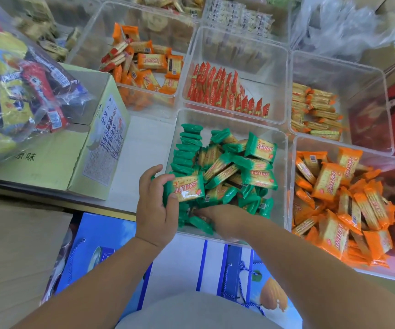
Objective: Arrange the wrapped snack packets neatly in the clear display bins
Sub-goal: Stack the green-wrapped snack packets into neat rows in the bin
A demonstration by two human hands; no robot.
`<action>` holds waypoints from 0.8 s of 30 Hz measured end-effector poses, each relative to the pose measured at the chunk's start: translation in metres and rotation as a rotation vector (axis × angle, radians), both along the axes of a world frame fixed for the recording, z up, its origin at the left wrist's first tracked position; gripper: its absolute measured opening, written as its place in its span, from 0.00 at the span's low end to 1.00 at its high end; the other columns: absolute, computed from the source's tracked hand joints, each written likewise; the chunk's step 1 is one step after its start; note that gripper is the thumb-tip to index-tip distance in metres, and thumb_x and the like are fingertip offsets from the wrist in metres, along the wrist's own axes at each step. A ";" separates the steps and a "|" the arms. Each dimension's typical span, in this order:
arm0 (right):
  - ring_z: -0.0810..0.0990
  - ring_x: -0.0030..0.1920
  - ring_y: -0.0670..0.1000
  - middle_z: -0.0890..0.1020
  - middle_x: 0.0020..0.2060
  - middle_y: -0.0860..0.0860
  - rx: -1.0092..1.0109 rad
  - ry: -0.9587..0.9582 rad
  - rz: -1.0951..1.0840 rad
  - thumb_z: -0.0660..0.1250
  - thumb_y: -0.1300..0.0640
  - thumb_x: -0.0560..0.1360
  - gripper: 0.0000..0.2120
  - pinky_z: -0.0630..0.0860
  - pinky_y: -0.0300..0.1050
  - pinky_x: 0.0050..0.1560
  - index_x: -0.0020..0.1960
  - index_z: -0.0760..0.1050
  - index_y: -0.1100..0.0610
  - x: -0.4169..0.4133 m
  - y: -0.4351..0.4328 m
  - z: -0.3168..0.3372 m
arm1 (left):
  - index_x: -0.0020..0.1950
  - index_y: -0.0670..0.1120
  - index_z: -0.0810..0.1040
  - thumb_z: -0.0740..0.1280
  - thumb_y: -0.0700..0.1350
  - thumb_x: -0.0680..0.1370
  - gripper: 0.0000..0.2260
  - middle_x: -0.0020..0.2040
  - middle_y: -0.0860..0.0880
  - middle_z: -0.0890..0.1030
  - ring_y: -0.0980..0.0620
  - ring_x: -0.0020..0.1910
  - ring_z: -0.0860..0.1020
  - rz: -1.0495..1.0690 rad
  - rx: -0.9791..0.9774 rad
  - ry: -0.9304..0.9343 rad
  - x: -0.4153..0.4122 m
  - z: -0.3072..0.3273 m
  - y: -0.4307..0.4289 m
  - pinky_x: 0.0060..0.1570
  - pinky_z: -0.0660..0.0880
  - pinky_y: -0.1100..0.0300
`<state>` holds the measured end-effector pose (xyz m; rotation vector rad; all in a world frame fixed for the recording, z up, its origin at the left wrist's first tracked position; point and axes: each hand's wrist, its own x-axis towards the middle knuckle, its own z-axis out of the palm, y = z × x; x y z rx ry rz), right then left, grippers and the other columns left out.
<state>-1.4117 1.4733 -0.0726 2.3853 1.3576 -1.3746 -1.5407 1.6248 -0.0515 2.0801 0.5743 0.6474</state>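
My left hand (154,203) clasps a green packet (188,189) at left edge of centre bin (227,119); right hand (217,216) dug inside, grip unclear. One green row (187,148) stands, loose pile (244,167) unsorted; orange packets (334,205) lower right jumbled.

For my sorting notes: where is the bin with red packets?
Head view, centre: the red-packet bin stands just behind the green-packet bin, right of the far-left orange-packet bin.

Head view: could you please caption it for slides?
Left hand grips green-wrapped snack packet; right hand reaches into clear plastic bin.
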 end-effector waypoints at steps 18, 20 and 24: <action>0.81 0.48 0.58 0.69 0.74 0.46 -0.108 -0.298 0.568 0.56 0.66 0.79 0.29 0.74 0.50 0.32 0.77 0.62 0.47 0.002 0.020 -0.015 | 0.63 0.44 0.73 0.59 0.45 0.76 0.16 0.71 0.43 0.68 0.55 0.59 0.72 -0.086 0.119 0.086 0.000 0.000 -0.004 0.41 0.76 0.55; 0.78 0.41 0.56 0.68 0.74 0.46 -0.149 -0.303 0.598 0.57 0.66 0.79 0.29 0.66 0.47 0.25 0.76 0.64 0.47 0.003 0.022 -0.012 | 0.63 0.47 0.72 0.59 0.45 0.77 0.15 0.71 0.44 0.67 0.48 0.55 0.75 -0.120 0.145 0.107 0.000 -0.001 -0.004 0.37 0.73 0.58; 0.67 0.31 0.53 0.61 0.77 0.45 -0.194 -0.338 0.647 0.55 0.65 0.81 0.29 0.63 0.47 0.24 0.78 0.61 0.46 0.001 0.024 -0.002 | 0.63 0.45 0.73 0.59 0.45 0.76 0.16 0.71 0.42 0.68 0.44 0.49 0.78 -0.154 0.199 0.170 -0.001 -0.003 -0.003 0.36 0.69 0.61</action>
